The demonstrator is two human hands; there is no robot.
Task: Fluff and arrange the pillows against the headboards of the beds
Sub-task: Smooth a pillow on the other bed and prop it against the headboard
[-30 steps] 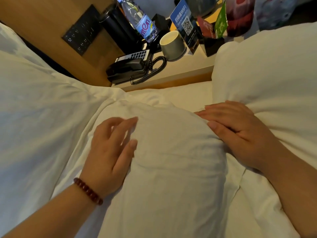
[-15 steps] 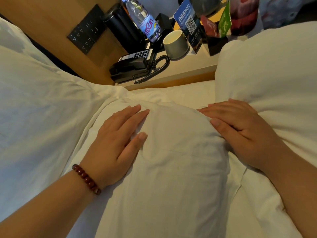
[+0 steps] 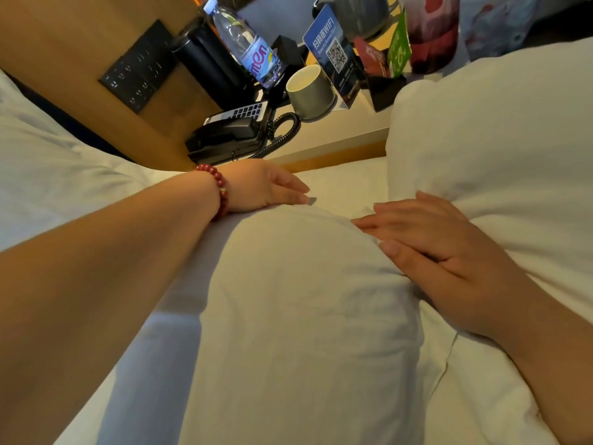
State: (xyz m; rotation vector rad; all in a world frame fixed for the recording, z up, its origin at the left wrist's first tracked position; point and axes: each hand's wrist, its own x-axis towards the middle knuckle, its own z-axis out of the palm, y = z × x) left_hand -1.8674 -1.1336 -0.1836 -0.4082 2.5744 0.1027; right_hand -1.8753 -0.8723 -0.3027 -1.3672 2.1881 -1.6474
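Both hands are on the middle pillow (image 3: pixel 298 316), which lies plump on the bed and runs from the near edge of the view up toward the nightstand (image 3: pixel 337 136). The left hand (image 3: pixel 263 187) reaches over the pillow's far end, fingers curled down behind it; whether that grip has closed on fabric I cannot tell, since the fingertips dip out of sight. The right hand (image 3: pixel 449 252) lies flat and open-fingered along the pillow's right flank, pressing into the seam where it meets the right pillow (image 3: pixel 497 149), holding nothing.

This looks light and very soft: the cover dimples under the palm and the fill bulges up between the hands. It will sag if lifted from one point, so my call is to take it by the two ends or by opposite corners, bunching a good handful of cover and fill together. The cotton looks smooth, so a shallow pinch may slide off.

Watch the far end: a phone (image 3: pixel 227 136), a cup (image 3: pixel 308 91) and a bottle (image 3: pixel 247 46) stand close behind it, and a big shake could knock them.
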